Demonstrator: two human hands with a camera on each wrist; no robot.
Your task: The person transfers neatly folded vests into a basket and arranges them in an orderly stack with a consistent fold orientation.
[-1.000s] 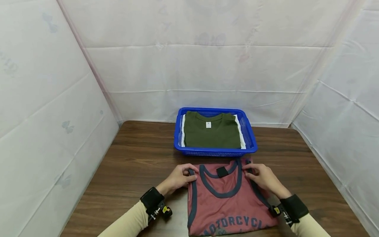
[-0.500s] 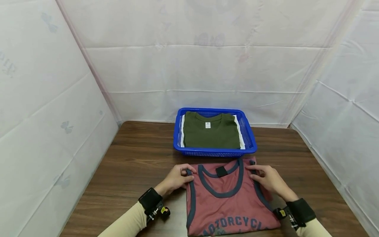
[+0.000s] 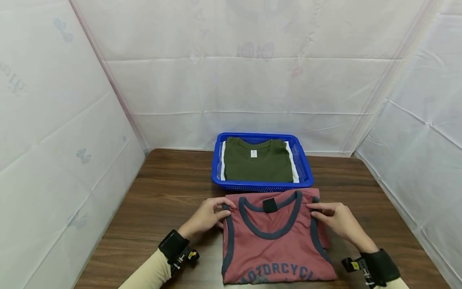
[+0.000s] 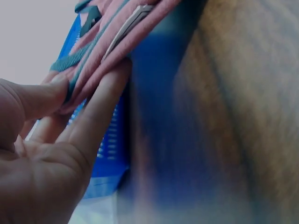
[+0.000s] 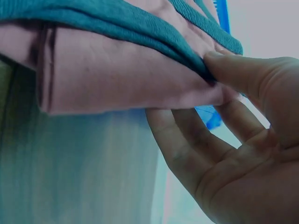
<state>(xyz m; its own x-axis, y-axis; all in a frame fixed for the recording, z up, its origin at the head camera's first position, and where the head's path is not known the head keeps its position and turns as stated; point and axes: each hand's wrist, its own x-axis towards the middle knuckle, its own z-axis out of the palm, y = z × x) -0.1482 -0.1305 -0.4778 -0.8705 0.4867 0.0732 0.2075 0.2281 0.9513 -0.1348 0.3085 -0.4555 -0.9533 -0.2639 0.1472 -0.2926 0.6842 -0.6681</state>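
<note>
A folded reddish tank top (image 3: 274, 249) with dark grey trim and "MOTORCYCL" lettering lies at the front of the table, its neckline toward the back. At its upper left corner my left hand (image 3: 206, 216) pinches the shoulder, thumb above and fingers beneath, as the left wrist view shows with the folded layers (image 4: 107, 51). The upper right corner is pinched by my right hand (image 3: 341, 220); in the right wrist view the thumb presses the trim (image 5: 154, 32) while the fingers go under the fold. The cloth's upper edge seems raised off the table.
Just behind the tank top stands a blue basket (image 3: 261, 184) holding a folded olive green T-shirt (image 3: 258, 164) on something white. Wooden tabletop (image 3: 159, 188) extends to both sides. White sheeting (image 3: 252, 84) hangs behind and along the sides.
The tank top has shifted slightly away toward the basket, its top edge now close to the basket's front. Both hands have spread a little apart, keeping their hold on the corners.
</note>
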